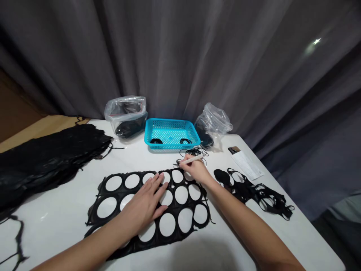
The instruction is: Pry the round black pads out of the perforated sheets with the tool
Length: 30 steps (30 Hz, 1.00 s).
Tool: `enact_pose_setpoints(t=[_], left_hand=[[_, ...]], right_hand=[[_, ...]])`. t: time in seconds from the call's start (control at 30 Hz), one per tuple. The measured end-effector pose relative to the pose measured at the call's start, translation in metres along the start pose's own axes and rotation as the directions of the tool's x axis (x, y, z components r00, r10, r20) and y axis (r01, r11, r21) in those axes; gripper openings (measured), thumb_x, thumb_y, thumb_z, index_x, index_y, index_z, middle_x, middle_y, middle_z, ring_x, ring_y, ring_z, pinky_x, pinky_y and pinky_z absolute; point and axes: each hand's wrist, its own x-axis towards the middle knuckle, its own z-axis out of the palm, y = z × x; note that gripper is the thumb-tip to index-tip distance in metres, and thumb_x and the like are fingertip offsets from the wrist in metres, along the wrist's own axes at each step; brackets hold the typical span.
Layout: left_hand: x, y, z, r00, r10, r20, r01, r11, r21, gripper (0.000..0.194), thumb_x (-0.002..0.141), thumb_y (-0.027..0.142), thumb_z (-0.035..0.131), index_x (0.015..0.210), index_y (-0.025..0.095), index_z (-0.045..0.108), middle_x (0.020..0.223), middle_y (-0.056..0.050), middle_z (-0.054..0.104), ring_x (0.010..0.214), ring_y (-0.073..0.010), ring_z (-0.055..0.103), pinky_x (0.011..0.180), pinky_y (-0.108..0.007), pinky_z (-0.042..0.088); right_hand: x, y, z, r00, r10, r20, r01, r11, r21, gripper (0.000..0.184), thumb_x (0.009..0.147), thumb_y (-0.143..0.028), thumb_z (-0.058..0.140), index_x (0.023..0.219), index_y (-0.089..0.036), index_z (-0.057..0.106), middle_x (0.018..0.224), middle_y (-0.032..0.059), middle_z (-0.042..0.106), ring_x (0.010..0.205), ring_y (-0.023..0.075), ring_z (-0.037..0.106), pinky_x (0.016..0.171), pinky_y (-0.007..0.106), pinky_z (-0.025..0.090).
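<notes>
A black sheet (175,198) with rows of round holes lies flat on the white table. My left hand (146,205) rests on its middle, palm down, fingers stretched out and slightly spread. At the sheet's far right edge, my right hand (195,170) is closed around a slim white pen-shaped tool (193,159). The tool slants up to the right, and its tip is too small to make out. Just beyond that hand sits a loose tangle of thin black rings (195,151), partly hidden by the fingers and tool.
A blue basket (172,146) holding black ring bundles stands at the back between two clear plastic bags (128,113) (216,120). Black sheets (50,158) are piled at left. Black cut scraps (254,192), a phone (233,150) and white paper (248,165) lie at right.
</notes>
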Motion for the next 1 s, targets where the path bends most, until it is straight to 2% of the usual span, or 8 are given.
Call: enact_pose_setpoints(t=[0.1, 0.23, 0.53, 0.73, 0.8, 0.9, 1.0], left_hand=[[-0.015, -0.005, -0.001, 0.999, -0.029, -0.030, 0.031, 0.998, 0.051, 0.051, 0.101, 0.044, 0.051, 0.144, 0.017, 0.050, 0.156, -0.017, 0.041, 0.143, -0.0330, 0.040, 0.116, -0.049, 0.036], [-0.025, -0.004, -0.003, 0.999, -0.031, -0.014, 0.032, 0.995, 0.091, 0.052, 0.103, 0.043, 0.049, 0.147, 0.017, 0.046, 0.157, -0.016, 0.039, 0.144, -0.0316, 0.039, 0.115, -0.048, 0.037], [-0.025, -0.003, -0.002, 0.999, -0.040, 0.019, 0.037, 0.992, 0.121, 0.053, 0.101, 0.046, 0.052, 0.145, 0.018, 0.048, 0.158, -0.012, 0.040, 0.145, -0.0349, 0.035, 0.117, -0.050, 0.034], [-0.026, -0.001, 0.001, 0.999, -0.044, -0.011, 0.045, 0.993, 0.107, 0.053, 0.099, 0.043, 0.057, 0.144, 0.016, 0.050, 0.156, -0.014, 0.042, 0.146, -0.0358, 0.033, 0.118, -0.051, 0.031], [-0.026, -0.001, 0.002, 0.999, -0.045, -0.014, 0.047, 0.993, 0.109, 0.053, 0.098, 0.042, 0.057, 0.143, 0.016, 0.051, 0.156, -0.014, 0.042, 0.146, -0.0354, 0.033, 0.118, -0.050, 0.030], [-0.026, -0.001, 0.003, 0.999, -0.041, -0.008, 0.042, 0.992, 0.120, 0.053, 0.097, 0.041, 0.059, 0.144, 0.016, 0.051, 0.156, -0.014, 0.042, 0.146, -0.0357, 0.034, 0.118, -0.050, 0.031], [-0.026, -0.001, 0.003, 0.999, -0.042, -0.008, 0.043, 0.992, 0.115, 0.055, 0.097, 0.040, 0.060, 0.145, 0.017, 0.050, 0.157, -0.014, 0.041, 0.146, -0.0360, 0.034, 0.117, -0.050, 0.032]], right_hand=[[-0.012, -0.017, 0.025, 0.988, -0.061, 0.142, 0.051, 0.996, 0.071, 0.011, 0.085, -0.026, 0.059, 0.075, -0.022, 0.057, 0.080, -0.0015, 0.067, 0.073, 0.0162, 0.060, 0.069, 0.027, 0.043], [-0.025, -0.027, 0.041, 0.954, -0.173, 0.243, 0.169, 0.985, 0.038, 0.010, 0.086, -0.019, 0.059, 0.077, -0.022, 0.059, 0.086, -0.0006, 0.069, 0.085, 0.0176, 0.063, 0.080, 0.030, 0.044], [-0.031, -0.022, 0.049, 0.959, -0.121, 0.255, 0.105, 0.992, 0.072, 0.014, 0.087, -0.018, 0.061, 0.074, -0.021, 0.056, 0.087, 0.0008, 0.069, 0.086, 0.0184, 0.062, 0.081, 0.031, 0.046], [-0.030, -0.020, 0.049, 0.961, -0.105, 0.254, 0.086, 0.993, 0.083, 0.013, 0.087, -0.018, 0.061, 0.075, -0.021, 0.056, 0.086, 0.0003, 0.068, 0.085, 0.0182, 0.062, 0.080, 0.030, 0.045], [-0.030, -0.021, 0.049, 0.960, -0.134, 0.248, 0.126, 0.991, 0.046, 0.016, 0.087, -0.016, 0.061, 0.074, -0.021, 0.055, 0.085, 0.0005, 0.068, 0.085, 0.0184, 0.061, 0.079, 0.030, 0.045], [-0.040, -0.022, 0.052, 0.945, -0.231, 0.233, 0.251, 0.966, -0.058, 0.016, 0.089, -0.014, 0.058, 0.075, -0.021, 0.054, 0.086, 0.0021, 0.067, 0.085, 0.0191, 0.060, 0.079, 0.031, 0.043], [-0.054, -0.024, 0.061, 0.893, -0.363, 0.265, 0.425, 0.874, -0.236, 0.009, 0.091, -0.012, 0.054, 0.088, -0.021, 0.057, 0.094, 0.0061, 0.068, 0.090, 0.0222, 0.058, 0.083, 0.036, 0.041]])
